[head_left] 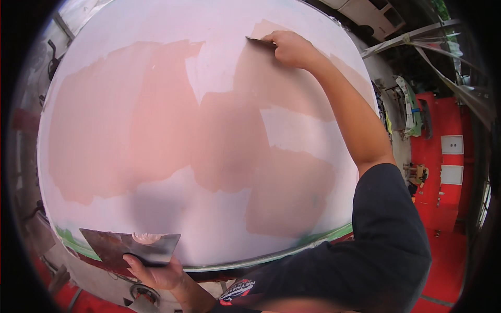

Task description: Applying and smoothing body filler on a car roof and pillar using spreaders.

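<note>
A broad white curved panel (219, 62), apparently a vehicle roof, spreads before me, with pinkish-tan patches of filler (162, 104) over much of it. Stretched to the far right of the panel, my right hand (293, 49) is closed on a thin dark spreader (261, 43), its blade touching or just above a filler patch. Low at the left, near the panel's near edge, my left hand (156, 272) grips a flat metal plate (109, 248) with the thumb on top. A small smear of pale filler (147, 238) sits along the plate's upper edge.
Green strips (78, 244) run along the panel's near edge. Past the right side lie a red floor or wall surface (430, 172), white square boxes (452, 145) and a green-and-white part (410, 107). A round dark object (144, 293) is below my left hand.
</note>
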Motion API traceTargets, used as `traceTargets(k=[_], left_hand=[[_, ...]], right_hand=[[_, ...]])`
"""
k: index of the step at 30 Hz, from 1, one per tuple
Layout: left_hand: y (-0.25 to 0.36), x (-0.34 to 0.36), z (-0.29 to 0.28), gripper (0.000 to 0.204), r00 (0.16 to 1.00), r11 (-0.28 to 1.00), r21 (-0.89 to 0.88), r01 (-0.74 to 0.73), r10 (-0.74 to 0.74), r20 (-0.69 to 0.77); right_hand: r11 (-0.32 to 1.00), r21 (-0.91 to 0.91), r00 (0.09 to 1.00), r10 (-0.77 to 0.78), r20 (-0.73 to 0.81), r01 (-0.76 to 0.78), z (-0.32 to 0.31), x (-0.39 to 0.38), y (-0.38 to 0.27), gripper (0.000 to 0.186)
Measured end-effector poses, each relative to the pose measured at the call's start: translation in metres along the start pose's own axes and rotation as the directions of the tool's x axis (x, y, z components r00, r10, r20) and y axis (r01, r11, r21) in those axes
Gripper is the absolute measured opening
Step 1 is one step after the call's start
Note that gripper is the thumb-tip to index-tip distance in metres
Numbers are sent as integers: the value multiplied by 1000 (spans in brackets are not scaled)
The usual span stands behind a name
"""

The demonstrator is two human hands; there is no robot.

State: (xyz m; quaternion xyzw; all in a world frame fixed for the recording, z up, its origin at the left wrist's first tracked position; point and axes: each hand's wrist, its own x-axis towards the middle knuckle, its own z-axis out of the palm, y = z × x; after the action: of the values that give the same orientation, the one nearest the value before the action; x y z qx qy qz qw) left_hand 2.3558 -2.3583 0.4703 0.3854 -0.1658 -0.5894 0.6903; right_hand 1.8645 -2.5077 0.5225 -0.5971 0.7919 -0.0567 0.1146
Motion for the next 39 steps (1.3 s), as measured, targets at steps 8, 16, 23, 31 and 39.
traceTargets(k=[8, 16, 23, 31, 39], left_hand=[[-6, -5, 9, 53, 998, 999, 37, -20, 18, 54], [-17, -14, 31, 62, 991, 995, 87, 50, -60, 122], [-46, -42, 70, 52, 928, 976, 64, 207, -216, 302], [-63, -82, 120, 51, 887, 928, 79, 363, -370, 275], [-49, -76, 102, 59, 910, 983, 118, 143, -177, 374]], right_hand=[[980, -142, 984, -124, 129, 142, -1, -88, -58, 50], [957, -105, 944, -244, 222, 272, 0, -168, -79, 45], [836, 249, 870, -445, -214, 489, -20, -249, -77, 46], [668, 228, 685, -573, -450, 708, 5, -298, -53, 51], [922, -276, 806, -375, -459, 272, 5, -108, 35, 54]])
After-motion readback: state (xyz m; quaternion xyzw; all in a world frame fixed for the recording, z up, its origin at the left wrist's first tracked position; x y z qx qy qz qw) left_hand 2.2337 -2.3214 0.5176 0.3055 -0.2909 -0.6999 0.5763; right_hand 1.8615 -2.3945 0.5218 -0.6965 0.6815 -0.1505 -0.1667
